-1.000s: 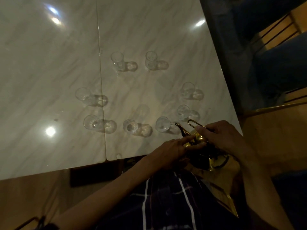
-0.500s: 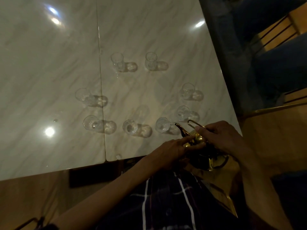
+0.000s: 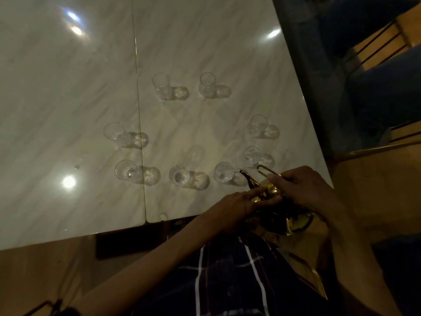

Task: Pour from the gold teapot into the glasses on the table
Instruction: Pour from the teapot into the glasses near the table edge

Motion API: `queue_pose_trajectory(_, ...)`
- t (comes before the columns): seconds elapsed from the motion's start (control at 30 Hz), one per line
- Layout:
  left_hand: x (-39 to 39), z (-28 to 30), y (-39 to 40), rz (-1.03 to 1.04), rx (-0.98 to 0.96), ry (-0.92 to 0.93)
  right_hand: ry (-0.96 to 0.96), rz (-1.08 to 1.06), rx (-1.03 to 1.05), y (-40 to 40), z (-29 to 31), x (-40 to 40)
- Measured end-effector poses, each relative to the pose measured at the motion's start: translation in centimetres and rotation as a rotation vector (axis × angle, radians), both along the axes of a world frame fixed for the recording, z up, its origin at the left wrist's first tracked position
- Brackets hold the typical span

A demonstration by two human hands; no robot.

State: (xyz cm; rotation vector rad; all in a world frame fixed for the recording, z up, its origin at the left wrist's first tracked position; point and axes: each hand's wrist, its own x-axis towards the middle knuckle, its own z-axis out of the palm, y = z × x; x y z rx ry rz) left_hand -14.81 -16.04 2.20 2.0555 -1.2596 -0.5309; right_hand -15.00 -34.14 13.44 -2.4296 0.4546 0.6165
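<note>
1. Farthest left on the marble table (image 3: 68, 99) stand two of my glasses, one behind the other: the rear one (image 3: 113, 131) and the nearer one (image 3: 124, 170), both left of the seam in the tabletop.
2. Past the seam, a glass (image 3: 161, 84) stands at the back, and another glass (image 3: 179, 175) stands in the near row.
3. Next comes a back-row glass (image 3: 207, 83), and below it the near-row glass (image 3: 223, 172) that sits just beside the spout tip.
4. My left hand (image 3: 239, 206) reaches in from below; its fingers lie fairly straight and close together, pressing on the top of the gold teapot (image 3: 271, 192).
5. The teapot is at the table's near edge, its dark lower body hanging past the edge over my lap, its spout pointing up and left toward the near-row glass.
6. Two more glasses stand to the right: one (image 3: 258, 124) farther back and one (image 3: 251, 155) just beyond the teapot's wire handle.
7. My right hand (image 3: 305, 190) has its fingers curled round that handle, thumb on top, gripping it.
8. My checked cloth (image 3: 227, 270) covers my lap below.
</note>
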Motion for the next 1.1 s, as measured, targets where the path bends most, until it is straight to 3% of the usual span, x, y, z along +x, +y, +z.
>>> queue_pose_trajectory(0.43, 0.0, -0.1, 0.0, 0.013, -0.007, -0.011, 0.008, 0.011, 0.025, -0.3, -0.5, 0.2)
queue_pose_trajectory(1.1, 2.2, -2.1, -2.2, -0.014, 0.137, -0.032, 0.021, -0.012, 0.136, -2.5, -5.4, 1.5)
